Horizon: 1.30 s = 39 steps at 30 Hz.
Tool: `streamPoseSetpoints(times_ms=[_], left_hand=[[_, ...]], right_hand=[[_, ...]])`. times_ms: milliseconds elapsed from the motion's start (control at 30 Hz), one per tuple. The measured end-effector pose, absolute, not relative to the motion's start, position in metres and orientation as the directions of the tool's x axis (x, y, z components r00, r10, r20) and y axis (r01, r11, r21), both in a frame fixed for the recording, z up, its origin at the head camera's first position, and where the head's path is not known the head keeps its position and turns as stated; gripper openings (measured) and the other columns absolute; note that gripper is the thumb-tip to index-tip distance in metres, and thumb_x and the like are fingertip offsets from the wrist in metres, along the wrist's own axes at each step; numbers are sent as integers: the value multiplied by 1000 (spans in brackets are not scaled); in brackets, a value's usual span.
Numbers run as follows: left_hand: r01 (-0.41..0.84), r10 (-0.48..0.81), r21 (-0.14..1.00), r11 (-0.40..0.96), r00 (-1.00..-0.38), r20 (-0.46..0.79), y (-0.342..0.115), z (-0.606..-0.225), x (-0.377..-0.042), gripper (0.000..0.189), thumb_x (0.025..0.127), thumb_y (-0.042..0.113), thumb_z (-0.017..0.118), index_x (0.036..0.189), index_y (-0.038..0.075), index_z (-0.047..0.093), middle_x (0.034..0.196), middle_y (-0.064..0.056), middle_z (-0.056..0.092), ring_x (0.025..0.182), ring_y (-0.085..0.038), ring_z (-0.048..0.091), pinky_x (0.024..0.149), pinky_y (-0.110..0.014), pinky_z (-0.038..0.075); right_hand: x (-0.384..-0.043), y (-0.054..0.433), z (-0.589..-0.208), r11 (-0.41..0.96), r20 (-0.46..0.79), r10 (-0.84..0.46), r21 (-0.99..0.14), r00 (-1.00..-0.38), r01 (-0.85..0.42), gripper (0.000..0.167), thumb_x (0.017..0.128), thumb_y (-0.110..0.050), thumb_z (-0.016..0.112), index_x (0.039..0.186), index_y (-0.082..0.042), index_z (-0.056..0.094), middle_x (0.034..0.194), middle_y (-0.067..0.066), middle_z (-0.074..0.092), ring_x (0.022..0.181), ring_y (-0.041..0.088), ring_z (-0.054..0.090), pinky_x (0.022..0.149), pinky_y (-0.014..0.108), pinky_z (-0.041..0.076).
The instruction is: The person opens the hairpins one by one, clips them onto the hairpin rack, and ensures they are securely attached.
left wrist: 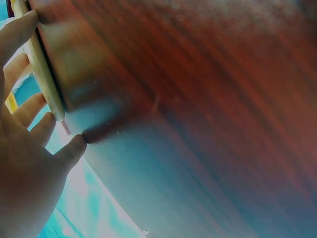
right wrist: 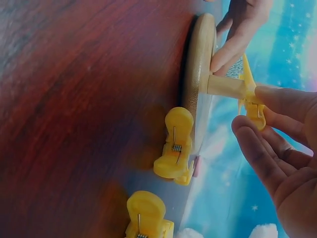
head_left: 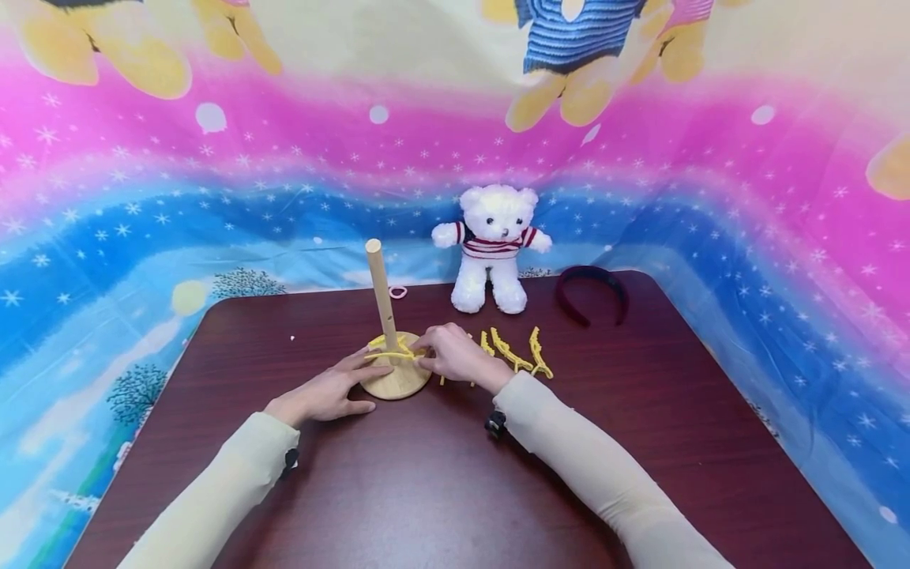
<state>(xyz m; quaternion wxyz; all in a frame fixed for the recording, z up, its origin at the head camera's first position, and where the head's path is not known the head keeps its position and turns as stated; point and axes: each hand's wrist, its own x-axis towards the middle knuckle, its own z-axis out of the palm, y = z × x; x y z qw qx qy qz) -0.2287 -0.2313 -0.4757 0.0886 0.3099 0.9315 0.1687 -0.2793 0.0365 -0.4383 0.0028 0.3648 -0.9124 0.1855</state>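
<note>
"Cloth (head_left: 398, 170) in pink and blue bands hangs round the back and sides; what stands before it?"

"One dark red-brown table (head_left: 426, 490), bearing a wooden stand (head_left: 398, 386) with an upright post (head_left: 381, 288). Beyond the stand, to its right, a white bear (head_left: 492, 249) faces forward, likely set back to leave working room."

"And the hands?"

"Left hand (head_left: 323, 393): fingers apart, fairly straight, at the left of the stand's base, presumably to keep it from sliding. Right hand (head_left: 455, 356): thumb and fingers pinch a yellow clip (right wrist: 255, 113) beside the post, probably at the handles so its jaws part."

"How does that clip look?"

"Bright yellow, seemingly plastic, with a metal spring and slim jaws that appear to pass either side of the stand's post. Similar clips (right wrist: 178, 119) lie right of the stand, perhaps for the right hand's easy reach"
</note>
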Motion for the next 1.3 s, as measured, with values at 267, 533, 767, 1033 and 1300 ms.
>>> streamPoseSetpoints(times_ms=[267,533,767,1033,1300], left_hand=[[539,599,367,758,-798,-66,-231,-474,-228,66,92,34,71,152,26,45,162,-19,30,152,-39,24,113,-58,37],[551,606,350,757,-793,-63,-232,-477,-228,66,93,35,71,152,27,44,161,-20,30,151,-39,25,112,-57,38],[552,607,347,759,-791,-70,-232,-476,-227,66,93,37,69,153,28,42,163,-20,28,152,-38,25,113,-57,38],[568,616,333,752,-786,-51,-233,-475,-225,67,93,36,70,154,27,41,161,-21,31,151,-40,27,111,-58,39],[578,623,335,744,-782,-34,-235,-475,-225,68,93,36,70,153,25,42,160,-22,32,151,-41,25,112,-59,37]], right_hand=[[-280,37,-439,652,146,-665,-365,-732,-665,25,89,-22,76,113,-16,78,96,0,74,80,12,70,70,22,52],[-280,38,-441,660,137,-651,-384,-747,-645,26,87,-23,76,112,-15,77,100,0,75,83,11,72,72,21,54],[-282,39,-443,663,147,-644,-382,-750,-644,26,86,-24,77,111,-15,76,97,-2,74,82,8,71,72,20,53],[-282,41,-445,663,147,-647,-376,-748,-647,28,86,-26,77,112,-16,76,97,-3,75,80,7,69,72,21,52],[-283,49,-442,643,127,-646,-439,-752,-627,34,87,-29,77,117,-13,74,101,0,76,87,15,73,76,29,54]])
